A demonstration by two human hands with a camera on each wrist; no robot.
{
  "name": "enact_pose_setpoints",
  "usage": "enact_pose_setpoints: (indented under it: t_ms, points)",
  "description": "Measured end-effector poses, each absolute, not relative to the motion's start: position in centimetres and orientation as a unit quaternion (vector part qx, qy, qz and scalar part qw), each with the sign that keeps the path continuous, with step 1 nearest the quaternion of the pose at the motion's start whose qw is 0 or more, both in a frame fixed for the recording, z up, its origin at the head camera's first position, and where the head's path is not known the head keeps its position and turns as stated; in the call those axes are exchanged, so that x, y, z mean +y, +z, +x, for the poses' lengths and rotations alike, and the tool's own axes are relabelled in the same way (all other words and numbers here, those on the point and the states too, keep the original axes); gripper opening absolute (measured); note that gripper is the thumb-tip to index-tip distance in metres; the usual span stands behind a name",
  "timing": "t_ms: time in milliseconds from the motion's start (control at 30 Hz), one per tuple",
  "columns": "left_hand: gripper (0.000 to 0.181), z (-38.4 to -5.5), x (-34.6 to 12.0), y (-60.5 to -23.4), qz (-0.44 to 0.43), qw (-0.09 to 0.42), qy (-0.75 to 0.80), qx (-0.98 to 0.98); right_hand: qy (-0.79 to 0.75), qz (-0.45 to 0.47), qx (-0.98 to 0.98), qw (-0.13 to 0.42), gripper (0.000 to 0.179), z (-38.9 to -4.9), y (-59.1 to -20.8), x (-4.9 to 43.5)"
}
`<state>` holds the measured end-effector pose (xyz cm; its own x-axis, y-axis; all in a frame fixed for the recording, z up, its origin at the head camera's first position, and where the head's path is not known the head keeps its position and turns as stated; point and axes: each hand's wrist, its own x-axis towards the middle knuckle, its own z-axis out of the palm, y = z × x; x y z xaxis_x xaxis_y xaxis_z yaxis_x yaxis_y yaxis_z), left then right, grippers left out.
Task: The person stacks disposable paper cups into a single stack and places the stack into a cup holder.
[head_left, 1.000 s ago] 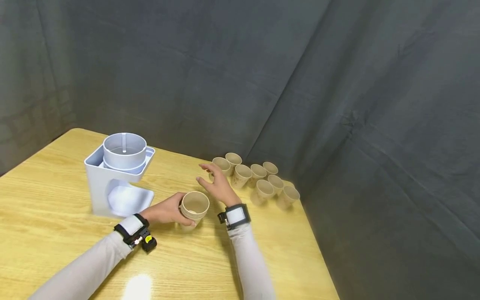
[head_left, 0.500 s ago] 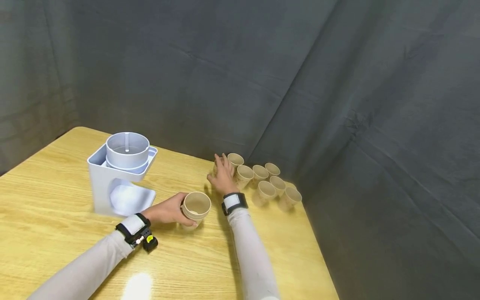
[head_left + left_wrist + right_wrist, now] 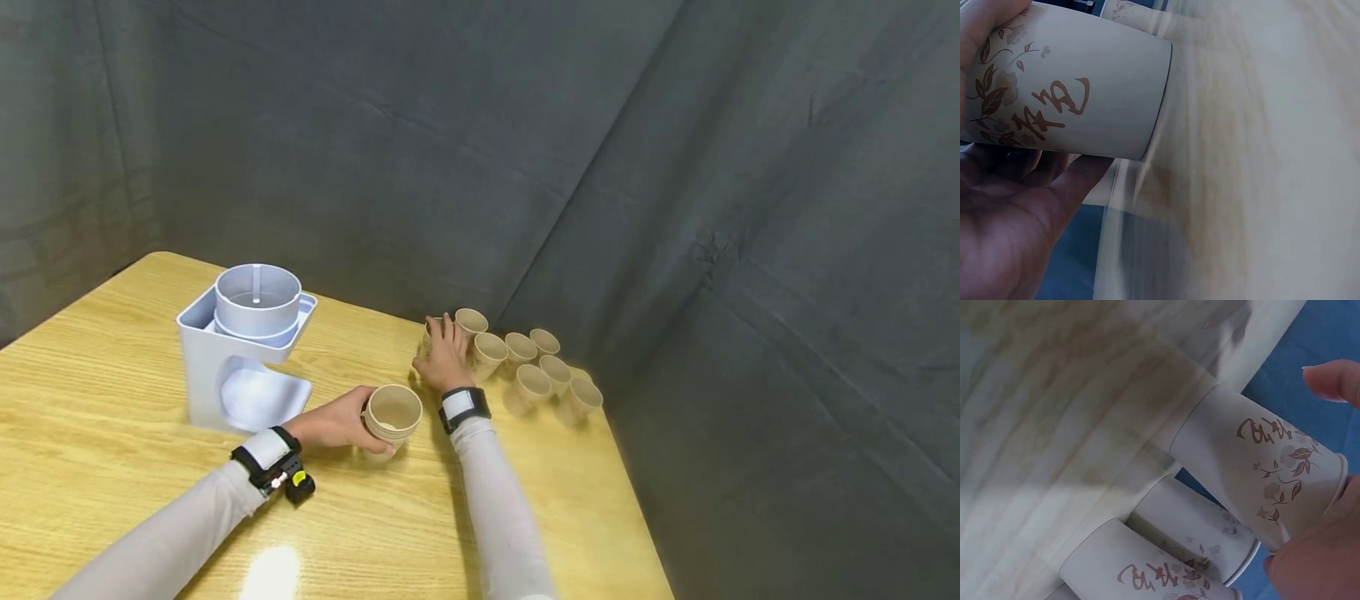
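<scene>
My left hand [image 3: 335, 421] grips a small stack of beige paper cups [image 3: 393, 410], their rims nested. In the left wrist view the outer cup shows brown lettering and a leaf print [image 3: 1060, 103]. At the back of the table my right hand [image 3: 444, 360] reaches over the leftmost paper cup [image 3: 1260, 462] of a group, mostly hiding it in the head view. The right wrist view shows the fingers spread about its rim, one fingertip [image 3: 1325, 381] apart from the cup wall. That cup stands upright, its base on the table.
Several more paper cups [image 3: 490, 348] stand upright close together beside my right hand, near the table's back right corner. A white appliance-like stand [image 3: 206, 367] with a round container [image 3: 257, 312] on top stands left. Dark curtains [image 3: 375, 167] hang behind the table [image 3: 360, 533].
My right hand has moved back and down onto the leftmost cup, then stayed over it. My left hand keeps its hold on the stack of cups.
</scene>
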<state>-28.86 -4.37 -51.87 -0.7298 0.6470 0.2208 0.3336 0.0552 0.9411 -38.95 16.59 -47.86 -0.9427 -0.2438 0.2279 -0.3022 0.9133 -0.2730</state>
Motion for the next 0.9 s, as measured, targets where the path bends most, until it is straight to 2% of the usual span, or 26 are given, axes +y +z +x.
enact_pose_setpoints:
  t_ms: [367,700,900]
  points:
    - [0.073,-28.6,-3.9,-51.9,0.337,0.137,0.596,0.716,0.161,0.129,-0.972,0.115,0.080,-37.9,-48.5,16.7]
    - [0.071,-28.7,-4.0,-52.1,0.344,0.129,0.589,0.719,0.164,0.137,-0.970,0.119,0.065,-35.4,-47.7,16.6]
    - [0.069,-28.8,-4.4,-52.0,0.342,0.127,0.591,0.719,0.148,0.150,-0.972,0.101,0.054,-34.1,-46.7,16.7]
